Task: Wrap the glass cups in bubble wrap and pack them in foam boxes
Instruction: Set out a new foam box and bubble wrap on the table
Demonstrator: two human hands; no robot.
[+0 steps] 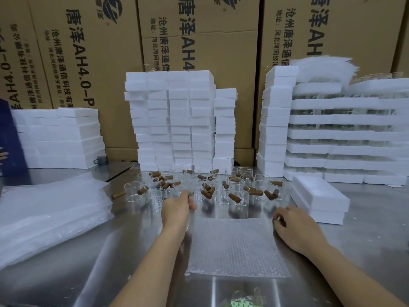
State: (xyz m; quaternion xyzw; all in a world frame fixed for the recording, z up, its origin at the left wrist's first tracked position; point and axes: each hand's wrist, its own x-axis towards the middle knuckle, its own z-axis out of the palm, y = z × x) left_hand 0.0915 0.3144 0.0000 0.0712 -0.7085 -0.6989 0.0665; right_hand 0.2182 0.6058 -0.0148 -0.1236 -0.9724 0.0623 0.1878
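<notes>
Dozens of clear glass cups (223,188) crowd the middle of my steel bench (106,251). They are short, straight-walled cylinders, each with a stubby brown handle (234,197), rounded at the end and seemingly wood. Nearer me lies one square sheet (236,247) of bubble wrap, flat, its surface pebbled with small round cells and its far edge just short of the front row of cups.

My left hand (177,207) is out past the sheet's far left corner, at the near edge of the cluster. Its fingers are curled onto one cup (197,194). Blur hides whether they hold the rim or the handle. My right hand (294,227) lies at the sheet's far right corner with its fingers curled under, fingertips at the sheet's edge. I cannot tell whether they pinch it or merely touch it.

White foam boxes (170,120), matte and blocky, rise in tall columns behind the cups, with lower stacks at far left and right. Two more boxes (321,198) sit stacked just right of the cups, near my right hand. A slumped, glossy pile (51,213) of bubble wrap lies at left. Brown printed cartons (88,63) wall the back.
</notes>
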